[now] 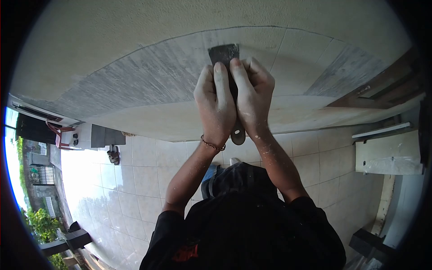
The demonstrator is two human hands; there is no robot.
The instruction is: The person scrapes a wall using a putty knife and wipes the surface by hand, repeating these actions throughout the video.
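Both hands close around one putty knife, its dark, wide blade (224, 52) pointing up the wall and its handle end (238, 137) showing below my wrists. My left hand (215, 92), coated in white dust, presses its thumb along the blade's lower left. On the other side my right hand (253, 90) does the same, fingers curled and thumb at the blade's right. Behind them runs a band of grey, wood-streaked wall tiles (157, 72), paler right of the hands. The blade's edge overlaps this band near its top.
Plain wall (180, 20) continues above the tiled band. At right are a brown wooden frame (382, 85) and a pale box-like piece (389, 153) under plastic. Shoes (113, 155) and a red chair (60, 134) stand at left on the tiled floor (144, 180).
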